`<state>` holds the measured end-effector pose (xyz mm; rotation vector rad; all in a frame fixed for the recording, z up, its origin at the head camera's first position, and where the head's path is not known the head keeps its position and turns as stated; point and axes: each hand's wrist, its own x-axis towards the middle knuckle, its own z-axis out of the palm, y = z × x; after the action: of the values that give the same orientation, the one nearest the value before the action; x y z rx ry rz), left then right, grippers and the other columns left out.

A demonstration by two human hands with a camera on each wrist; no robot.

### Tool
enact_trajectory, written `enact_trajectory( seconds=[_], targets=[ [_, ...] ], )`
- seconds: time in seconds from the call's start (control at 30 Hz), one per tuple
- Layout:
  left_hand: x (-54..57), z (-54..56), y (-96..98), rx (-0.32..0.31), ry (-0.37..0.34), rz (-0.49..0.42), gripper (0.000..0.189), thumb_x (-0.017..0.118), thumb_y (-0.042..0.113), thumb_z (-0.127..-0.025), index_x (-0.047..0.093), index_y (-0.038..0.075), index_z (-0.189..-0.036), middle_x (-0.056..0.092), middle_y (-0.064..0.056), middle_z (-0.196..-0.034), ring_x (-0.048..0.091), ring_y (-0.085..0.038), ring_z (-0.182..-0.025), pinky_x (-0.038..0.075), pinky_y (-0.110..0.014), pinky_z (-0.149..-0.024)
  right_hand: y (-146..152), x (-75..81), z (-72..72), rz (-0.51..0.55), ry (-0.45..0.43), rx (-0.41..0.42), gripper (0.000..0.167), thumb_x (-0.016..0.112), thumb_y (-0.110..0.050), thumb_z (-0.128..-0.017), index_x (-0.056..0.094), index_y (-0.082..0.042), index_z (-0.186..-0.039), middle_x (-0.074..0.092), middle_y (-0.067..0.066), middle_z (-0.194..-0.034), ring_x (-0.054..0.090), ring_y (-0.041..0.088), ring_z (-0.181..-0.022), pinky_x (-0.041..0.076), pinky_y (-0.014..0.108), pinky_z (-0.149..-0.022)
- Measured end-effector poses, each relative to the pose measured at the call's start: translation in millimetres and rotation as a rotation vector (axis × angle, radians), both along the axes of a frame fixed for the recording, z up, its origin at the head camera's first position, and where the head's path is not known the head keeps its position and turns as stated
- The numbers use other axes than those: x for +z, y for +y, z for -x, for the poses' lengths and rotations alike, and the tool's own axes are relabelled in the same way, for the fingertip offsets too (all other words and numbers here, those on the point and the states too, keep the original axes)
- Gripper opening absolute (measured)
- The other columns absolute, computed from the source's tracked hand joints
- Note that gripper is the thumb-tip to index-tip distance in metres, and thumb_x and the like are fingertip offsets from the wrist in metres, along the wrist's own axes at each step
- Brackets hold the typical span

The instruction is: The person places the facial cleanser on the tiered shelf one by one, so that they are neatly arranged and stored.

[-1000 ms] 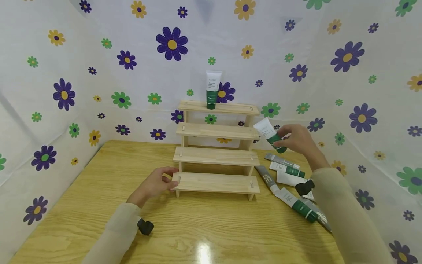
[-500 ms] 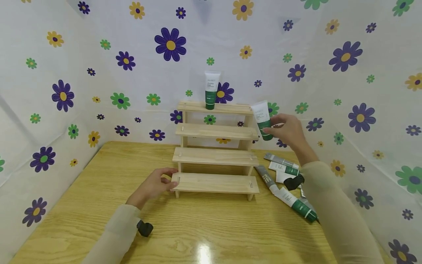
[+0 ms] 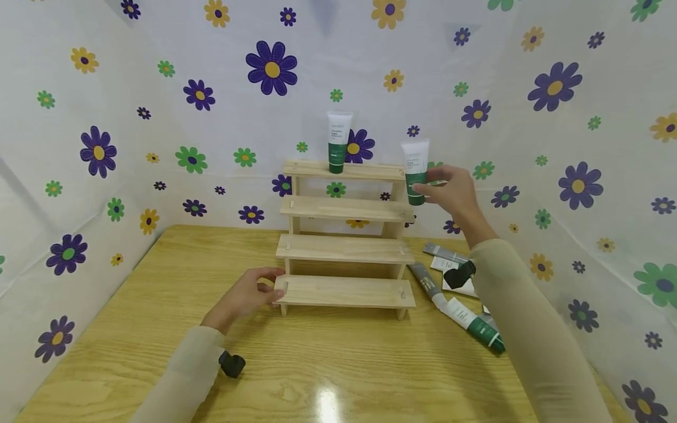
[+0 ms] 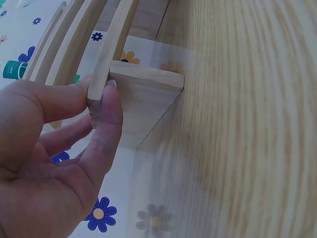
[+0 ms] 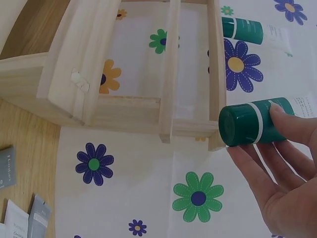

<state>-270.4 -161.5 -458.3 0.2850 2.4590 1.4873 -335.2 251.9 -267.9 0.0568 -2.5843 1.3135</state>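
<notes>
A four-tier wooden display shelf (image 3: 346,248) stands on the table. My left hand (image 3: 250,296) pinches the left end of its lowest board (image 4: 106,64) between thumb and finger. In my right hand (image 3: 452,191) is a white and green squeeze tube (image 3: 416,167), held upright with its green cap (image 5: 240,124) down. It is at the right end of the top tier, overlapping that board's end in the head view. Another white and green tube (image 3: 338,141) stands cap-down on the top board, left of the held one.
Several tubes lie in a loose pile right of the shelf, among them a grey tube (image 3: 428,285) and a white and green tube (image 3: 476,326). A flower-printed cloth (image 3: 211,117) hangs behind and along both sides of the wooden table (image 3: 275,364).
My right hand has raised the tube up and slightly left, from beside the middle tiers to top-board height, and turned it from tilted to upright. My left hand keeps its hold.
</notes>
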Motion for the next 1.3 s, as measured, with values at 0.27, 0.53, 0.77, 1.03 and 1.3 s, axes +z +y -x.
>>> enact_trajectory(
  seconds=[0.27,0.53,0.77,1.03,1.3],
  targets=[
    [1.6,-0.2,0.7,-0.009,0.005,-0.004,0.05,0.069,0.01,-0.099,0.053,0.003,-0.146,0.057,-0.02,-0.136,0.067,-0.018,-0.091,0.061,-0.033,-0.077,-10.8,3.1,8.2,0.048,0.044,0.022,0.049,0.074,-0.021,-0.096,0.059,-0.001,-0.138,0.064,0.019,-0.136,0.067,0.03,-0.116,0.059,0.038,-0.096],
    [0.7,0.1,0.7,-0.017,0.015,-0.014,0.05,0.069,0.008,-0.098,0.053,0.001,-0.146,0.057,-0.021,-0.134,0.067,-0.017,-0.089,0.062,-0.034,-0.076,-23.6,-1.0,14.4,0.11,0.068,0.016,0.045,0.075,-0.018,-0.096,0.062,-0.001,-0.135,0.067,0.019,-0.132,0.069,0.022,-0.106,0.061,0.031,-0.09],
    [2.1,-0.3,1.5,-0.008,0.01,-0.012,0.051,0.07,0.008,-0.098,0.053,0.002,-0.146,0.057,-0.02,-0.133,0.067,-0.017,-0.088,0.062,-0.034,-0.076,-30.6,-0.5,23.0,0.136,0.097,0.032,0.042,0.075,-0.016,-0.096,0.063,-0.002,-0.134,0.068,0.019,-0.13,0.071,0.024,-0.108,0.061,0.028,-0.088],
    [0.9,-0.1,-0.1,-0.015,0.007,-0.016,0.051,0.069,0.009,-0.098,0.053,0.002,-0.147,0.055,-0.021,-0.137,0.067,-0.017,-0.088,0.061,-0.034,-0.077,-44.1,4.0,31.3,0.177,0.109,0.035,0.042,0.075,-0.011,-0.095,0.063,-0.002,-0.134,0.067,0.018,-0.134,0.07,0.03,-0.115,0.059,0.038,-0.099],
    [1.1,-0.2,0.1,-0.014,-0.006,-0.021,0.051,0.069,0.008,-0.099,0.052,0.003,-0.147,0.055,-0.021,-0.137,0.068,-0.017,-0.088,0.061,-0.034,-0.077,-56.7,7.3,41.7,0.178,0.124,0.027,0.042,0.075,-0.012,-0.094,0.063,-0.002,-0.133,0.068,0.017,-0.133,0.07,0.031,-0.115,0.059,0.037,-0.097]
  ],
)
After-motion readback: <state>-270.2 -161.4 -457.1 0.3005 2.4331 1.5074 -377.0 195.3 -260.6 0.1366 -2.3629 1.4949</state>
